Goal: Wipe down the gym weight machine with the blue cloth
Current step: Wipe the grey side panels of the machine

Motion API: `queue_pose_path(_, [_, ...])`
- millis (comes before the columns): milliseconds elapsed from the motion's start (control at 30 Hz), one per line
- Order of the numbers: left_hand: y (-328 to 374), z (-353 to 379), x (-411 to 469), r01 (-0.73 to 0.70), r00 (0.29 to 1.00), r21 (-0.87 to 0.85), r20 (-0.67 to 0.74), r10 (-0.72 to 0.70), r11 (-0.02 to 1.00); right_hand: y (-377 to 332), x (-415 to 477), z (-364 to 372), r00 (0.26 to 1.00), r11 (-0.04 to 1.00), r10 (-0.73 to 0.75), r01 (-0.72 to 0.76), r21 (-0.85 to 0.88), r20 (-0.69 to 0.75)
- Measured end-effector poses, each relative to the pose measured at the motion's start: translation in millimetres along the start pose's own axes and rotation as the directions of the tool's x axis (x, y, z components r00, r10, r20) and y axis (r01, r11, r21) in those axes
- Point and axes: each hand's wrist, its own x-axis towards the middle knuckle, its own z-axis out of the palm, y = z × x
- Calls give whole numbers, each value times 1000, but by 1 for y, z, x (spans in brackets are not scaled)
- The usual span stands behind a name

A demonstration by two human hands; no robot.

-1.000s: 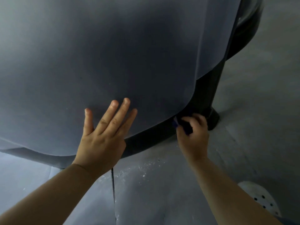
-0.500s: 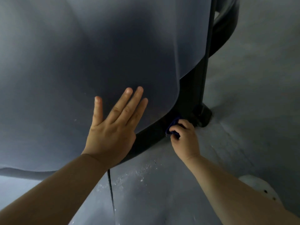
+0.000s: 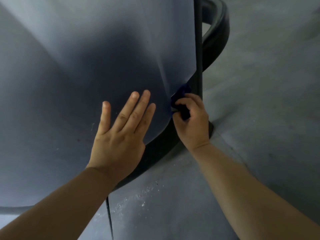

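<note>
Head view, right hand gripping bunched dark-blue cloth at black frame, left hand spread flat

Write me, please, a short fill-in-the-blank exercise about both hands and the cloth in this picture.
1. The right hand grips a crumpled cloth whose colour is ___.
2. The left hand, flat on the smooth grey panel, holds ___.
3. The cloth lies against the panel's curved frame, whose colour is ___.
Missing words: blue; nothing; black.
</note>
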Motion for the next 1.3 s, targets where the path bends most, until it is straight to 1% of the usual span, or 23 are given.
queue_pose_path(100, [0,-1,14,-39,999,10,6,39,999,42,-33,5,979,984,128,-107,-140,155])
queue_pose_path(167, [-1,-1,19,-53,998,24,35,52,998,72,-67,4,914,944,228,-123,-307,335])
queue_pose_path(233, [-2,0,20,-54,997,42,59,52,998,86,-92,3,836,918,312,-142,-371,451])
queue_pose_path(267, [-2,1,20,-57,996,55,70,53,997,87,-96,4,833,915,330,-167,-367,444])
queue_pose_path(367, [0,2,20,-62,994,105,92,52,993,68,-72,5,894,922,327,-230,-310,308])
queue_pose_path(433, [1,3,20,-46,994,127,106,32,991,47,-37,-4,942,949,296,-270,-162,159])
queue_pose_path(467, [2,3,21,-38,994,143,110,22,989,35,-17,-10,965,968,249,-244,-66,85])
queue_pose_path(533, [5,2,22,-34,992,160,126,14,987,12,16,-16,996,996,84,-82,35,-41])
queue_pose_path(567, [7,3,24,-32,991,162,131,10,986,4,28,-16,997,998,21,-16,54,-77])
queue_pose_path(633, [11,5,27,-15,990,172,139,-9,985,-2,34,-11,996,997,-9,17,81,-91])
queue_pose_path(700, [17,7,29,-5,987,181,160,-24,983,12,20,-6,1000,998,17,-15,67,-22])
queue_pose_path(767, [20,10,30,-7,984,185,174,-26,983,45,-9,-7,983,993,112,-105,-54,146])
queue_pose_path(800, [21,11,30,-10,984,188,178,-24,982,63,-25,-9,951,980,162,-123,-158,262])
queue_pose_path(867, [20,11,30,-17,984,192,175,-17,981,95,-54,-11,857,945,220,-68,-321,467])
queue_pose_path(900, [19,12,30,-18,985,191,170,-15,981,104,-62,-12,822,936,239,-53,-348,517])
queue_pose_path(933, [19,12,30,-19,985,196,169,-15,980,108,-65,-12,811,934,248,-56,-352,529])
queue_pose_path(1000, [19,12,30,-28,984,218,178,-11,975,105,-57,-9,844,937,243,-76,-342,478])
queue_pose_path(1067, [19,13,29,-35,985,220,171,-4,975,92,-35,-10,907,942,246,-142,-304,341])
queue_pose_path(1100, [19,14,29,-30,987,218,163,-6,975,81,-19,-14,934,953,241,-176,-248,262])
queue_pose_path(1133, [19,14,29,-25,988,217,155,-9,976,68,0,-18,965,972,193,-164,-165,176])
queue_pose_path(1200, [20,14,29,-15,989,200,145,-14,980,39,37,-25,1000,999,3,-3,-38,22])
queue_pose_path(1267, [22,15,29,-10,991,179,136,-15,984,20,58,-27,990,990,-138,138,4,-16])
queue_pose_path(1300, [23,16,29,-8,991,171,135,-15,985,16,61,-26,987,987,-160,160,10,-4])
